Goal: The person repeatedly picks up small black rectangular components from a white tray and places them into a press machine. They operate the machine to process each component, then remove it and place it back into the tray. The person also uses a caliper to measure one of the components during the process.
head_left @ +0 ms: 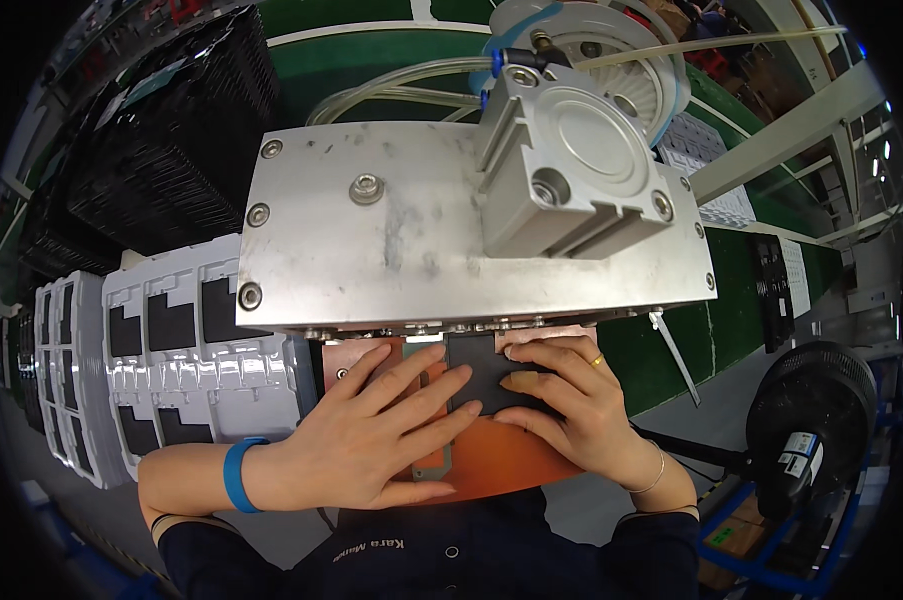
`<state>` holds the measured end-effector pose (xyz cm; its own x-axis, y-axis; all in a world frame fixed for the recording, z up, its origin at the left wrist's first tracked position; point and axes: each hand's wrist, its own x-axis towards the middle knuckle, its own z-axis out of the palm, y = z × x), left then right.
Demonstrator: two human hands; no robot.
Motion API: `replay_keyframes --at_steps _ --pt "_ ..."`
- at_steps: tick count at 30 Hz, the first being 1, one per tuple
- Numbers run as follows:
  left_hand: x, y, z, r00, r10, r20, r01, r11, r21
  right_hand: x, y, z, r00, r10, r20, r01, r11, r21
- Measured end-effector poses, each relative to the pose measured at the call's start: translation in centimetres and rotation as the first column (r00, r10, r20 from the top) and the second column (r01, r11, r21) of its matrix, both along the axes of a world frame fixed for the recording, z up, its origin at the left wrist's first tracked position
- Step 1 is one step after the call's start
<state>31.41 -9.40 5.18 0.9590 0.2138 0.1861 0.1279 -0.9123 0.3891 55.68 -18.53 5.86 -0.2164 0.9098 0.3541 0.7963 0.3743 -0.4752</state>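
A flat black rectangular piece [478, 365] lies partly under the front edge of a metal machine block [371, 250], above an orange base plate [511, 462]. My left hand [371, 430] is spread, palm down, its fingertips near or touching the piece's left side. My right hand [576, 405] has its fingers bent, with the piece between thumb and forefinger at its right side. Beneath my left fingers, a small grey metal bracket [433, 470] shows in part. What lies under the block is hidden.
A pneumatic cylinder [581, 160] with clear hoses [401, 85] tops the block. At the left are white trays [201, 380] holding black pieces and stacked black crates [161, 150]. A black round device [811, 420] on an arm stands at the right. A reel [611, 60] sits behind.
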Motion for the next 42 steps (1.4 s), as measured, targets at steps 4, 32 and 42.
replay_keyframes --at_steps 4,32,42 --pt "-0.01 -0.10 -0.01 1.000 0.007 -0.019 -0.007 1.000 -0.006 -0.04 0.04 0.09 1.000 0.001 0.024 -0.001 1.000 -0.001" --pt "-0.10 -0.26 0.26 0.998 0.031 -0.049 -0.031 0.999 0.009 -0.04 -0.17 -0.03 0.999 -0.033 0.040 0.034 0.999 -0.020" --pt "-0.20 -0.31 0.27 0.998 0.021 -0.056 -0.022 0.999 -0.023 0.08 -0.24 -0.13 0.999 -0.029 0.044 0.030 1.000 -0.007"
